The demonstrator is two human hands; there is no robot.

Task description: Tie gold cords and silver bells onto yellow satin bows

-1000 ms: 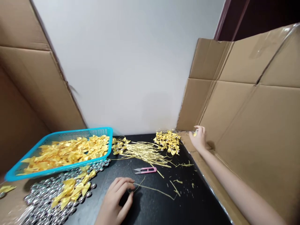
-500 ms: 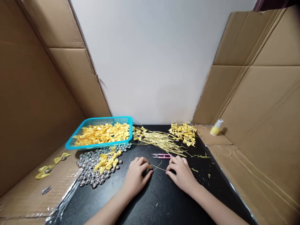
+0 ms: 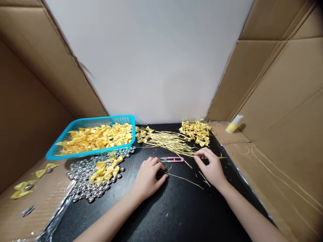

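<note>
Though near the black tabletop point(image 3: 174, 210) edge, right hand point(image 3: 211, 169), grip unclear; left hand point(image 3: 149, 178) tight on cord point(image 3: 186, 179), open room between.

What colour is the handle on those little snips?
The snips' handle is pink, as the head view shows.

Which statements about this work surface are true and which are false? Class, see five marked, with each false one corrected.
1. The blue basket holds yellow bows. True.
2. The right hand is gripping the pink snips. False: the pink snips lie on the black table.
3. A thin cord trails from the left hand across the table. True.
4. The silver beads lie to the right of the gold strips. False: the silver beads lie to the left of the gold strips.
5. The white-and-yellow tube stands on cardboard. True.
</note>
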